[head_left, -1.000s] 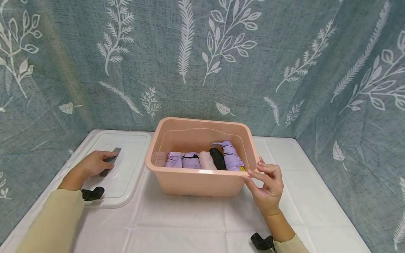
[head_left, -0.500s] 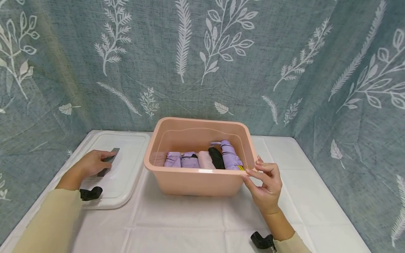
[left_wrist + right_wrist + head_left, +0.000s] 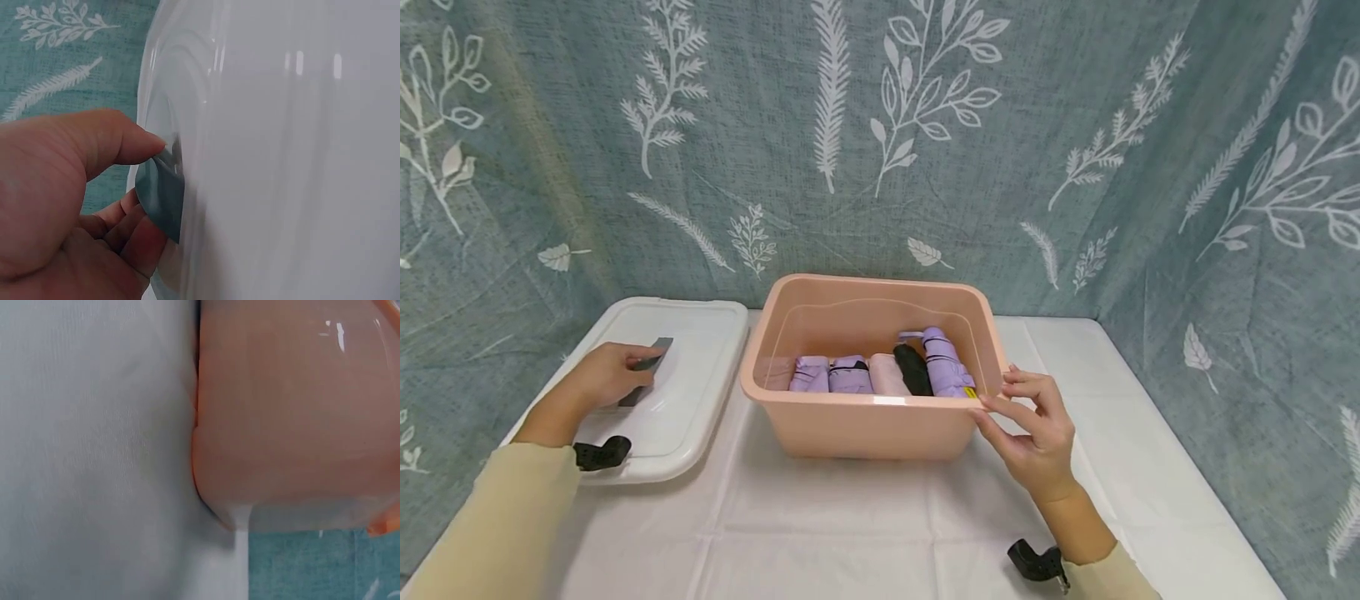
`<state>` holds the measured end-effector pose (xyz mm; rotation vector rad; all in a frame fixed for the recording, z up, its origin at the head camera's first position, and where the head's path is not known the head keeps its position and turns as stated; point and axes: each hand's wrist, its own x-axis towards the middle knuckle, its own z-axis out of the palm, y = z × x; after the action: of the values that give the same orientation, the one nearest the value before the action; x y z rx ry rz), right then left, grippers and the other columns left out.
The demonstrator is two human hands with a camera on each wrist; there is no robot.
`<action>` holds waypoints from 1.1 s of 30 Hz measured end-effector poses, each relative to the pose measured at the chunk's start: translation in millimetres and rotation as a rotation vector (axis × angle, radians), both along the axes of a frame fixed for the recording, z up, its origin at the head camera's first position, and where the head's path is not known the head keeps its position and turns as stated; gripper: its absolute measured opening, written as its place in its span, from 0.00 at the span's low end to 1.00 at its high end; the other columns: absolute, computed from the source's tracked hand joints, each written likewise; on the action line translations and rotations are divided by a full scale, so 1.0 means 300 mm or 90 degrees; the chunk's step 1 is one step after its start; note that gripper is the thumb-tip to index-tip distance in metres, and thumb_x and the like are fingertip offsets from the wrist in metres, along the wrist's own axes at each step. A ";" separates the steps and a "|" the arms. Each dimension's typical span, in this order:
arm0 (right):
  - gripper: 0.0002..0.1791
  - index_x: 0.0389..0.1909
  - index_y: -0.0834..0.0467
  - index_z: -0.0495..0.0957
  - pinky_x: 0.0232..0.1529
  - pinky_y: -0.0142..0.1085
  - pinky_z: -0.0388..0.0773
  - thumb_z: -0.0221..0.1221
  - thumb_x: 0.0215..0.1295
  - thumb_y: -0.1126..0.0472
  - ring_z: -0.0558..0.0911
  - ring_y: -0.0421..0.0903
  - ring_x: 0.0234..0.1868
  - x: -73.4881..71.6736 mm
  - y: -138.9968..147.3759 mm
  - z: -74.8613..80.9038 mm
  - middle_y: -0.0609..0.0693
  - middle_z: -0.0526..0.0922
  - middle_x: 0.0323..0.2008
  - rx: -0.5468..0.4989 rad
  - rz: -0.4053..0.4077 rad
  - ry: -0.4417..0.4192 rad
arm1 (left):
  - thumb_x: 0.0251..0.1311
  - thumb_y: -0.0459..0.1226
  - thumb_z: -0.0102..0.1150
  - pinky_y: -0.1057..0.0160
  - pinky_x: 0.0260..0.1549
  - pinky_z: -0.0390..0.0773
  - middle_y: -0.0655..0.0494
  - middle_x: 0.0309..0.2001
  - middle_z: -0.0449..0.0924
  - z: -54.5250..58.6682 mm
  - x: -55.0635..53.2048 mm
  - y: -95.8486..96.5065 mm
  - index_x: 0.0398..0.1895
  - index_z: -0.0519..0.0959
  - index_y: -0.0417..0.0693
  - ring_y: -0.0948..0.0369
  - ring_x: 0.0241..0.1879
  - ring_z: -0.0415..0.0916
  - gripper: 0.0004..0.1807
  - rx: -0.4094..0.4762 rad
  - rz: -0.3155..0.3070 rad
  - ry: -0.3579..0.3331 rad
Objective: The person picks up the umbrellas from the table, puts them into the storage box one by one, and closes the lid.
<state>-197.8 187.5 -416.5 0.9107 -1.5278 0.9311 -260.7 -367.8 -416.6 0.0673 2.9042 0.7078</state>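
My left hand point(image 3: 602, 379) grips the grey handle point(image 3: 647, 372) of a translucent white lid point(image 3: 688, 417), left of the bin. In the left wrist view, thumb and fingers pinch that handle point(image 3: 164, 197) from both sides. A peach plastic bin point(image 3: 865, 429) stands upright in the middle of the table. My right hand point(image 3: 1037, 433) holds its front right corner, thumb outside and fingertips on the rim. Lined up inside are folded umbrellas: a lilac one point(image 3: 945, 362), a black one point(image 3: 913, 369), a pink one point(image 3: 887, 375) and other lilac ones point(image 3: 850, 377). Their lower parts are hidden by the front wall.
A white cloth point(image 3: 820, 533) covers the table. Blue-green curtains point(image 3: 865, 150) with white leaf prints hang close behind the bin and at both sides. A black wrist camera point(image 3: 1037, 560) sits near the right sleeve, another point(image 3: 602, 452) near the left.
The lid has risen slightly and shifted a little left with my left hand. My right hand stays at the bin's corner, and the right wrist has swung a little rightward.
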 end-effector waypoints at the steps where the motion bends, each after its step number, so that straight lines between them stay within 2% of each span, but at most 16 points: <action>1: 0.18 0.26 0.66 0.88 0.64 0.42 0.81 0.72 0.63 0.54 0.82 0.60 0.43 -0.001 0.003 0.004 0.67 0.76 0.29 0.014 -0.014 0.010 | 0.68 0.35 0.58 0.32 0.57 0.75 0.17 0.65 0.64 0.008 0.000 -0.001 0.71 0.66 0.31 0.27 0.63 0.66 0.31 0.000 -0.002 0.001; 7: 0.18 0.27 0.64 0.89 0.64 0.39 0.80 0.69 0.66 0.52 0.81 0.64 0.37 -0.005 0.025 0.027 0.63 0.78 0.28 0.091 -0.063 0.056 | 0.67 0.34 0.59 0.39 0.52 0.78 0.16 0.65 0.63 0.047 0.003 0.000 0.72 0.67 0.32 0.32 0.59 0.70 0.31 0.005 -0.005 -0.001; 10: 0.16 0.28 0.63 0.90 0.61 0.40 0.82 0.69 0.67 0.53 0.82 0.64 0.36 -0.009 0.036 0.036 0.62 0.79 0.28 0.119 -0.062 0.067 | 0.67 0.35 0.59 0.45 0.47 0.79 0.17 0.64 0.65 0.066 0.006 0.002 0.72 0.67 0.33 0.36 0.54 0.73 0.31 0.000 -0.002 0.007; 12: 0.15 0.29 0.62 0.90 0.59 0.41 0.83 0.69 0.67 0.53 0.82 0.64 0.36 -0.010 0.043 0.039 0.61 0.80 0.28 0.135 -0.064 0.070 | 0.67 0.35 0.59 0.50 0.41 0.79 0.17 0.63 0.66 0.080 0.008 0.002 0.72 0.67 0.33 0.40 0.46 0.74 0.31 0.001 -0.001 0.011; 14: 0.14 0.31 0.61 0.90 0.57 0.41 0.83 0.68 0.67 0.54 0.83 0.63 0.37 -0.012 0.050 0.042 0.60 0.80 0.29 0.150 -0.067 0.071 | 0.67 0.35 0.59 0.58 0.35 0.73 0.19 0.61 0.68 0.094 0.011 0.001 0.72 0.67 0.33 0.48 0.39 0.71 0.31 0.007 0.004 0.013; 17: 0.13 0.32 0.59 0.91 0.55 0.40 0.84 0.68 0.68 0.53 0.84 0.62 0.37 -0.012 0.060 0.045 0.59 0.81 0.29 0.170 -0.076 0.070 | 0.67 0.35 0.59 0.62 0.31 0.67 0.22 0.55 0.72 0.113 0.013 -0.002 0.72 0.68 0.33 0.53 0.33 0.66 0.31 0.015 -0.002 0.019; 22: 0.13 0.32 0.58 0.91 0.52 0.41 0.84 0.68 0.67 0.52 0.84 0.61 0.38 -0.013 0.070 0.048 0.58 0.82 0.31 0.192 -0.071 0.058 | 0.67 0.36 0.58 0.62 0.29 0.65 0.33 0.46 0.73 0.143 0.018 -0.002 0.72 0.68 0.33 0.56 0.30 0.62 0.31 0.011 -0.012 0.029; 27: 0.13 0.32 0.59 0.91 0.53 0.40 0.84 0.68 0.68 0.53 0.84 0.60 0.38 -0.014 0.076 0.047 0.57 0.83 0.31 0.197 -0.057 0.054 | 0.67 0.37 0.59 0.62 0.29 0.65 0.40 0.41 0.72 0.173 0.023 0.004 0.72 0.68 0.35 0.57 0.28 0.61 0.32 0.008 -0.018 0.025; 33: 0.13 0.33 0.59 0.91 0.55 0.39 0.83 0.68 0.68 0.54 0.84 0.60 0.39 -0.013 0.084 0.042 0.56 0.84 0.31 0.201 -0.042 0.054 | 0.68 0.38 0.59 0.62 0.30 0.65 0.30 0.51 0.74 0.205 0.024 -0.003 0.72 0.69 0.37 0.56 0.31 0.63 0.31 -0.012 -0.023 0.043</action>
<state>-201.7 212.6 -403.9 1.1006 -1.6485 0.6045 -253.4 -368.7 -355.3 0.1438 2.9655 0.6853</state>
